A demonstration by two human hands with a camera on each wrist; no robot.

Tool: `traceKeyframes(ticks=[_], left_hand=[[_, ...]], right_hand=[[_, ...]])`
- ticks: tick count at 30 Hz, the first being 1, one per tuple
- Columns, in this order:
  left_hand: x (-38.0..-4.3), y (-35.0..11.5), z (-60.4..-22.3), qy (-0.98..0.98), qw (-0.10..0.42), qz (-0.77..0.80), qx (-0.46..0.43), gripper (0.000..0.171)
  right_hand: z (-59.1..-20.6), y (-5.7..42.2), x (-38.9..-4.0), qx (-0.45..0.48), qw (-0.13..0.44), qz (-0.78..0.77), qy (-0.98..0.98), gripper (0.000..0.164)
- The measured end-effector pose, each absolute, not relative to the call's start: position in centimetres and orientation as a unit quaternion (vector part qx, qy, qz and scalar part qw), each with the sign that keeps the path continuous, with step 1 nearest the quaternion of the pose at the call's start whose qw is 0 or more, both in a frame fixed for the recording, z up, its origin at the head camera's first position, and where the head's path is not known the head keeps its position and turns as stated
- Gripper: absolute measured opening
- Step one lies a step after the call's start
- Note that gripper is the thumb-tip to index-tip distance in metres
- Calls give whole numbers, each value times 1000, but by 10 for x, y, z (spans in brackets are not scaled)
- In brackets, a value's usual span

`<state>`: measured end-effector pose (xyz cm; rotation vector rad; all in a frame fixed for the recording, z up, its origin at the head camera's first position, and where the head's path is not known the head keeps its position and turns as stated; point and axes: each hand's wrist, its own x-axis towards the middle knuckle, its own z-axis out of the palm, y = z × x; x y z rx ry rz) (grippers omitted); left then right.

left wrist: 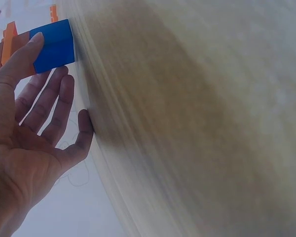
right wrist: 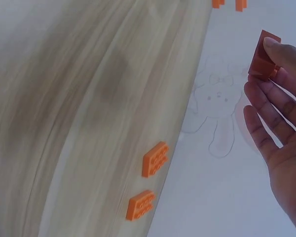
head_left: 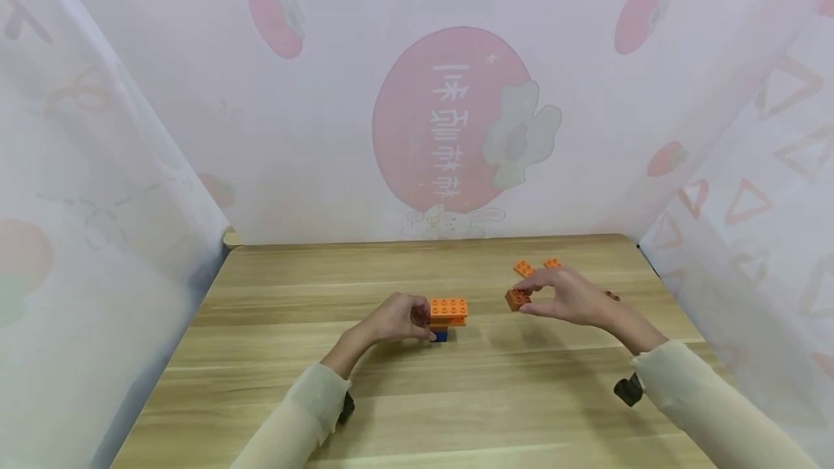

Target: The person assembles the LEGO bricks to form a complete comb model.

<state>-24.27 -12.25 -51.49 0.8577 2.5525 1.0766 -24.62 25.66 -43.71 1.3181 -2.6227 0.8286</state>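
Near the middle of the table stands a small stack of toy building bricks (head_left: 449,308), orange on top with a blue brick (left wrist: 54,47) at its foot. My left hand (head_left: 396,318) grips the stack from its left side, the thumb lying on the blue brick in the left wrist view. To the right, my right hand (head_left: 565,297) pinches a reddish-brown studded brick (head_left: 517,300) between thumb and fingers, above the table and apart from the stack. In the right wrist view the same brown brick (right wrist: 261,61) is partly covered by the thumb.
Two flat orange bricks (head_left: 523,268) lie on the wooden table (head_left: 293,288) beyond my right hand. A small dark brown piece (head_left: 611,295) sits right of that hand, partly hidden. White printed curtains (head_left: 313,129) enclose the table's back and sides.
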Motion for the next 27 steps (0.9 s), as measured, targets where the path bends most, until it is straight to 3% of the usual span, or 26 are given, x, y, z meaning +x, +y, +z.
traceKeyframes(ticks=[27], left_hand=[[-243, -122, -516, 871, 122, 373, 296, 25]], right_hand=[[-431, 187, -244, 448, 97, 298, -837, 33]])
